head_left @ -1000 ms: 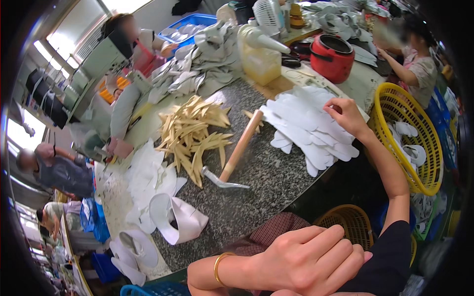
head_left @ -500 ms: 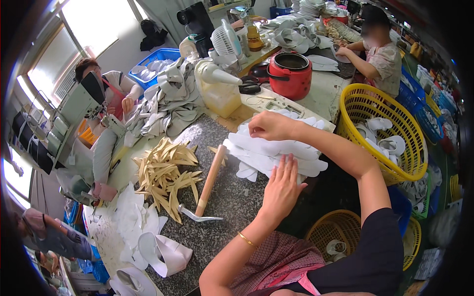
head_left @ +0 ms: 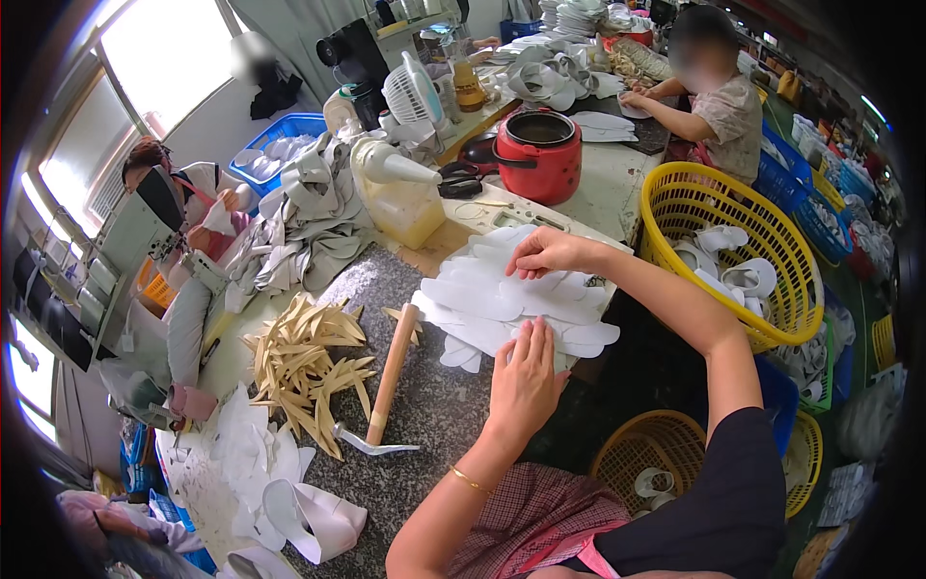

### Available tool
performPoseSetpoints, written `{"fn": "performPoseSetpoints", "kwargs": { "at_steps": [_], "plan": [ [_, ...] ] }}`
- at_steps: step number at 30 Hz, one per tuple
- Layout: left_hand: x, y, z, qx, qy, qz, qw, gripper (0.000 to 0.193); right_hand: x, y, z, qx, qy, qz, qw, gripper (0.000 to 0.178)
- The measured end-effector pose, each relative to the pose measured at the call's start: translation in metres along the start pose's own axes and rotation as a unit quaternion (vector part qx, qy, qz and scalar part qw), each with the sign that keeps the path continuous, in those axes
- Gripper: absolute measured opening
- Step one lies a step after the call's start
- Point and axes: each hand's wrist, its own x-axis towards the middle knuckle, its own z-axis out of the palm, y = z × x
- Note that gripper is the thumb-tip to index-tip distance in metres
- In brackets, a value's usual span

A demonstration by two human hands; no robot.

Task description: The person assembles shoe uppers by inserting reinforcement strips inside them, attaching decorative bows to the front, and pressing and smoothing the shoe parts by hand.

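Note:
White insole-shaped pieces (head_left: pixel 473 289) lie in an overlapping, fanned-out pile on the speckled stone slab. My left hand (head_left: pixel 526 376) rests on the pile's near edge, fingers stretched out flat. Over the pile's far side, my right hand (head_left: pixel 552 254) has its fingers curled with the tips drawn together; whether a piece is between them is hidden. Left of the pile lies a hammer (head_left: pixel 394 376) with a wooden handle and a thin, curved metal head. Beside it are many tan, pointed strips (head_left: pixel 307 357) in a loose heap.
A red pot (head_left: pixel 538 174) and a yellowish glue jug (head_left: pixel 400 198) stand behind the pile. A yellow basket (head_left: pixel 666 232) holding white shoe parts is at the right. White shoe parts (head_left: pixel 313 521) lie at the near left. Two co-workers sit across the table.
The view has shifted, so the table's things sit slightly further left. My right hand has moved a little toward the right over the pile; my left hand stays flat at its near edge.

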Motion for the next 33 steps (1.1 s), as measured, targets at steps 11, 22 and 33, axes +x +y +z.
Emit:
{"fn": "performPoseSetpoints", "kwargs": {
  "at_steps": [11,22,33],
  "plan": [
    [0.008,0.006,0.000,-0.034,0.015,-0.005,0.999,0.069,0.086,-0.026,0.052,-0.348,0.078,-0.292,0.888,0.029],
    [0.001,-0.007,0.040,-0.038,0.010,-0.080,0.996,0.073,0.026,-0.042,0.050,-0.452,0.142,-0.458,0.752,0.011],
    [0.004,0.004,0.071,-0.102,0.060,-0.082,0.990,0.057,-0.034,-0.023,-0.098,-0.168,0.459,-0.282,0.826,0.023]
  ]
}}
